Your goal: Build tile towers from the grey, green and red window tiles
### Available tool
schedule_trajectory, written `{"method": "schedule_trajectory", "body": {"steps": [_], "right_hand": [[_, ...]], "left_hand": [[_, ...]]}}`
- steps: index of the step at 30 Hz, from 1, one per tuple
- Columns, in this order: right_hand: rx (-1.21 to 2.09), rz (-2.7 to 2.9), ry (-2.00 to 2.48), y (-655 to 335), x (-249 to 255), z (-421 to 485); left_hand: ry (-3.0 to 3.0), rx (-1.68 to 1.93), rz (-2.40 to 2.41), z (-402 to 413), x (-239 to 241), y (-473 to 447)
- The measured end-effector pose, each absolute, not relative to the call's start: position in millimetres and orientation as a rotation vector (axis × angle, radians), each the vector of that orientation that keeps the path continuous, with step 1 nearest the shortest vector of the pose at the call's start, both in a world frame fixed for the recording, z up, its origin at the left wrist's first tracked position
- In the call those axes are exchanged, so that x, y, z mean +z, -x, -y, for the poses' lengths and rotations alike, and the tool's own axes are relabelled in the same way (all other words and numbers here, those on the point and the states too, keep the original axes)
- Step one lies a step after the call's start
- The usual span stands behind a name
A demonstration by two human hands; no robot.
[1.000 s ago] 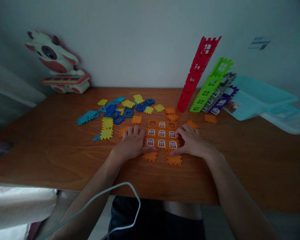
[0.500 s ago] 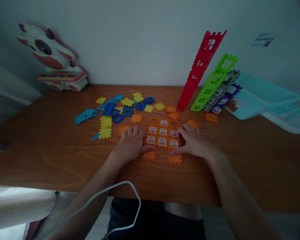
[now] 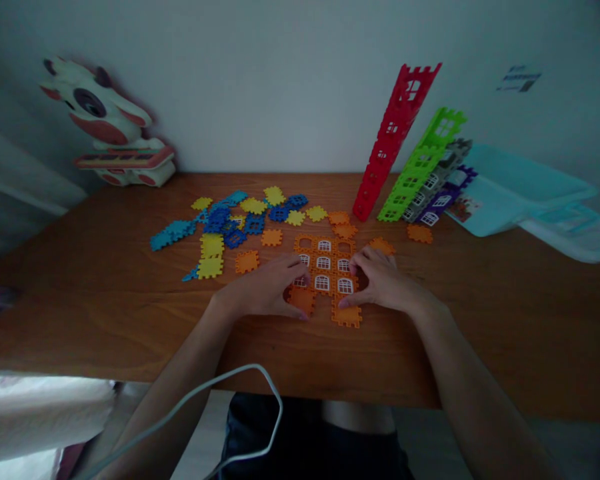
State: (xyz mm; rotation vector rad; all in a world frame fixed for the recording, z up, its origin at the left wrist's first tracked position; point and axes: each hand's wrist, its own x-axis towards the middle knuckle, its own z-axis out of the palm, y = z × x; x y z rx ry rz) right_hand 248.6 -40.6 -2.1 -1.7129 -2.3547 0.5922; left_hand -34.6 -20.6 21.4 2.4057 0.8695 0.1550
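An orange panel of interlocking building tiles (image 3: 323, 272) lies flat on the table, several of its tiles carrying white window inserts. Two plain tiles extend from its near side, a left one (image 3: 303, 299) and a right one (image 3: 347, 316). My left hand (image 3: 257, 288) grips the panel's near left corner, fingers curled over the window tiles and thumb at the left plain tile's near edge. Along the right side, my right hand (image 3: 389, 283) holds the panel between bent fingers and a thumb on the right plain tile. My fingers partly cover both edges.
Loose yellow tiles (image 3: 212, 245), blue tiles (image 3: 217, 218) and orange tiles (image 3: 247, 261) lie left and behind. Joined red (image 3: 391, 137), green (image 3: 425, 163) and purple strips (image 3: 441, 200) lean by a turquoise bin (image 3: 530, 180). A cow toy keyboard (image 3: 125, 159) stands back left; a white cable (image 3: 200, 385) crosses in front.
My left hand has shifted right onto the panel's near left corner, its thumb moving down to the plain tile's near edge. My right hand keeps its hold.
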Motion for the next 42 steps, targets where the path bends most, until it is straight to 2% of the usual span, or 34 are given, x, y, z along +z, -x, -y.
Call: {"method": "schedule_trajectory", "body": {"steps": [17,23,30,37,42], "right_hand": [[0.603,2.338,1.707,-248,1,41],[0.586,2.34,1.704,-249,-1,41],[0.606,2.325,1.715,-249,-1,41],[0.654,2.312,1.709,-249,1,41],[0.592,2.337,1.679,-249,-1,39]], "left_hand": [[-2.317,0.098,-0.823,12,17,39],[-2.448,0.299,-1.224,8,0,38],[-2.444,0.171,-1.51,10,-12,35],[-2.575,0.193,-1.29,5,-8,38],[-2.659,0.472,-1.007,12,2,25]]}}
